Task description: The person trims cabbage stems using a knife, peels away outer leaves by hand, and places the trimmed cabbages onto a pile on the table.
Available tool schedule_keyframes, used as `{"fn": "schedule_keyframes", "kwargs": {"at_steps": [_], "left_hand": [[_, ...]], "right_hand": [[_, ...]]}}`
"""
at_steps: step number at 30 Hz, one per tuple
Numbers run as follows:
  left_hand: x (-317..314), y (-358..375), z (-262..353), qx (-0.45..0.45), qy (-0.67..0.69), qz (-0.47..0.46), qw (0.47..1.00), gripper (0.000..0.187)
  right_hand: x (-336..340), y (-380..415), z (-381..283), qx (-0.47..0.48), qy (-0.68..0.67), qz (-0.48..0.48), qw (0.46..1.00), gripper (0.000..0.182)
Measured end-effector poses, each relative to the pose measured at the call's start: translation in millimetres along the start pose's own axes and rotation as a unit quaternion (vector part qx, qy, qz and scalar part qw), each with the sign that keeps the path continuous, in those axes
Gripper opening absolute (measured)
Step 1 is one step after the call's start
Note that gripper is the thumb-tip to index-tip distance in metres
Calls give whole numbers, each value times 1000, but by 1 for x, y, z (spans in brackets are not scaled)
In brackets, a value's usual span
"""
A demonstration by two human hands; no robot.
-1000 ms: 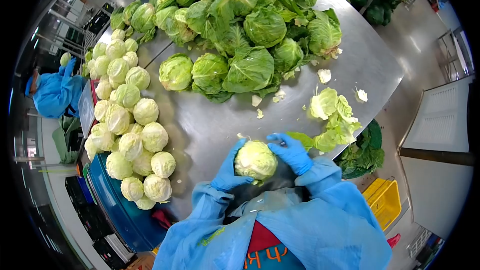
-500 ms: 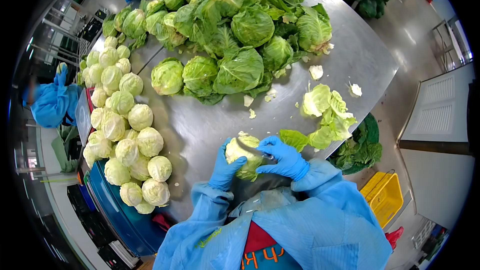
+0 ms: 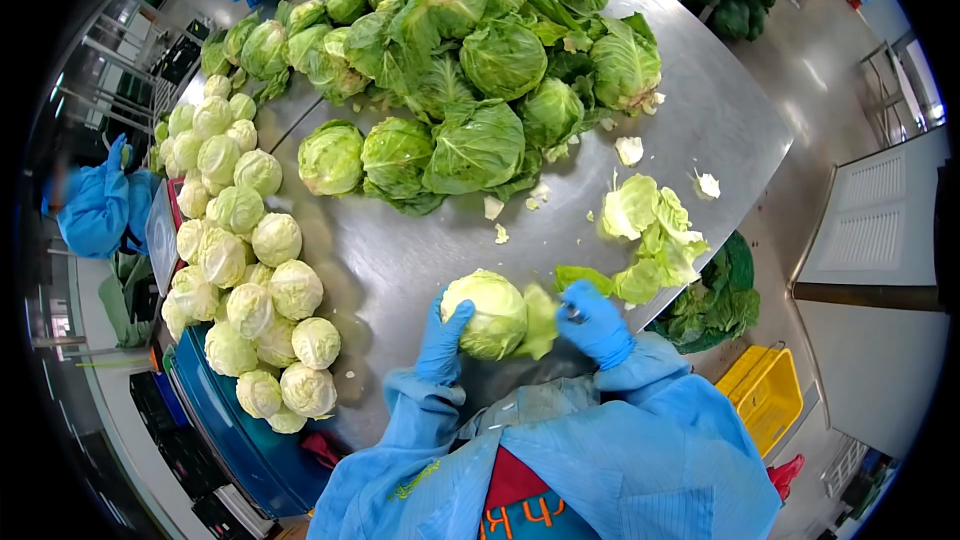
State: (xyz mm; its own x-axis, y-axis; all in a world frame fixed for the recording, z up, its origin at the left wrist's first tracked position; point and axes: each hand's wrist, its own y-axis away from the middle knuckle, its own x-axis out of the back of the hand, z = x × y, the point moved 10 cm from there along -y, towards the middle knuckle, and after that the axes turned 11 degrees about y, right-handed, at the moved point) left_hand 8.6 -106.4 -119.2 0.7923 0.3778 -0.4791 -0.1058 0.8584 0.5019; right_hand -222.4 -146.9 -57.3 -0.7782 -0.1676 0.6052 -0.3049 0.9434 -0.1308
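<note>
My left hand point(image 3: 440, 344), in a blue glove, is wrapped round the left side of a pale green cabbage point(image 3: 486, 314) at the near edge of the metal table. A loose outer leaf point(image 3: 541, 322) hangs off the cabbage's right side. Just right of that leaf, my gloved right hand point(image 3: 598, 328) is closed on a knife point(image 3: 573, 313); only a small part of it shows between the fingers. Trimmed leaves point(image 3: 655, 240) lie beyond my right hand, with another leaf point(image 3: 583, 278) close to the fingers.
Untrimmed green cabbages point(image 3: 505, 58) are heaped at the back of the steel table point(image 3: 400, 250). Pale trimmed cabbages point(image 3: 250, 310) line its left side. A yellow crate point(image 3: 765, 400) and a green sack of leaves point(image 3: 715, 300) stand at right. Two co-workers point(image 3: 100, 205) are at left and back.
The knife has come away from the cabbage as my right hand moved right. The cabbage has turned in my left hand, and a leaf now stands off its right side.
</note>
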Motion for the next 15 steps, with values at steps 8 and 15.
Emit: {"fn": "schedule_keyframes", "kwargs": {"at_steps": [8, 15], "left_hand": [[7, 18, 4, 101, 62, 32, 992, 57], [-3, 32, 9, 85, -24, 56, 995, 59]], "right_hand": [[39, -6, 27, -142, 23, 43, 989, 41], [-50, -22, -75, 34, -45, -105, 993, 37]]}}
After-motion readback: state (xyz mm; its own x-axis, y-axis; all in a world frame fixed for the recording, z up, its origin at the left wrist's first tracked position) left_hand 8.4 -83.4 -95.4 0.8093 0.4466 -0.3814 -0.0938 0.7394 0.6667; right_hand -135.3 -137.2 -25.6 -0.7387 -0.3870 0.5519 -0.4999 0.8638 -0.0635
